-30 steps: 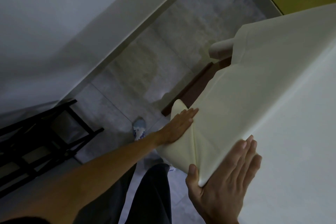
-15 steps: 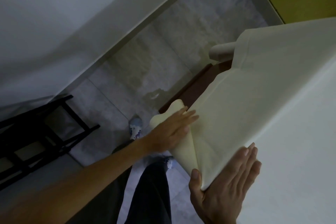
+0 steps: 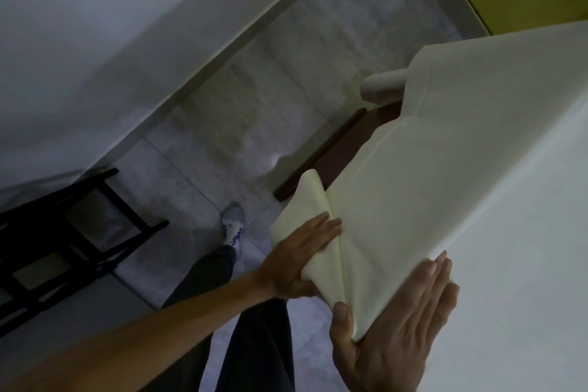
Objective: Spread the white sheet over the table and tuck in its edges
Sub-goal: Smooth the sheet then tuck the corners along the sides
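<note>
The white sheet [image 3: 413, 200] covers the table [image 3: 321, 162] corner, its loose flap pressed to the side under my flat left hand [image 3: 299, 258] while my right hand [image 3: 397, 328] lies flat on top, and if either lifts early, I think the fold springs open.

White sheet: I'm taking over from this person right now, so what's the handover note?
Hands: the left hand presses straight fingers on the loose corner flap. The right hand lies flat on the near corner, thumb against the corner's edge.
Things: the white sheet covers the top and drapes down the side of the table, whose dark wooden frame shows below.
Done: spreading, as far as visible.
Left: fold this flap and tuck it under. The other edges cannot be judged.
</note>
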`<control>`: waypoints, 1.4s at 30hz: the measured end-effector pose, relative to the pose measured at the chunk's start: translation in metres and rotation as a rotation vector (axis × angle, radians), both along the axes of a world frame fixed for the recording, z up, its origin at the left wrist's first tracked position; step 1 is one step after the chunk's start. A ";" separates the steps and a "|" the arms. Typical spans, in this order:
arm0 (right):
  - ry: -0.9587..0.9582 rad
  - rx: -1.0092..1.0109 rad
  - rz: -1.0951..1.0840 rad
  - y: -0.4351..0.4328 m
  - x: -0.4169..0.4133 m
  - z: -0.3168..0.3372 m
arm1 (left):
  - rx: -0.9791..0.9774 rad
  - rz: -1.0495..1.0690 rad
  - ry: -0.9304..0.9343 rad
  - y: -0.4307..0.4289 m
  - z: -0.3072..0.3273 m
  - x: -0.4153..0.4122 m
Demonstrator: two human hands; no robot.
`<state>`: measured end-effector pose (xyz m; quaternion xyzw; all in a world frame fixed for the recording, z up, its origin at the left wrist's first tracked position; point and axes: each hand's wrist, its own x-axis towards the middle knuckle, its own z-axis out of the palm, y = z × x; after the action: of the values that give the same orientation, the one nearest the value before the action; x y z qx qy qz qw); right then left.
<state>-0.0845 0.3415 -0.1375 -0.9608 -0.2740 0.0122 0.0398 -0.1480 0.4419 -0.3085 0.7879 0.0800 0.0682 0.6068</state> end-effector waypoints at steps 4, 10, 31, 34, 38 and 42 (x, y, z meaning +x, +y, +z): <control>-0.003 -0.003 0.033 -0.004 0.002 -0.004 | 0.162 -0.138 -0.010 0.011 -0.047 0.008; -0.002 -0.001 0.069 -0.009 0.004 -0.005 | 0.427 -0.414 0.139 0.044 -0.103 0.032; 0.235 0.401 -0.116 -0.027 0.034 0.019 | -0.322 -0.076 0.385 -0.004 0.176 0.065; 0.104 0.204 -0.049 -0.034 0.047 0.004 | -0.249 -0.074 0.409 -0.006 0.176 0.064; 0.082 0.108 -0.005 -0.070 0.068 -0.004 | -0.215 -0.049 0.452 -0.004 0.177 0.064; 0.037 0.028 -0.093 -0.143 0.109 -0.006 | -0.206 -0.033 0.444 -0.008 0.183 0.065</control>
<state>0.0248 0.1989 -0.1436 -0.9715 -0.2284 0.0241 0.0586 -0.0832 0.4338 -0.1252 0.7189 0.2052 -0.1249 0.6523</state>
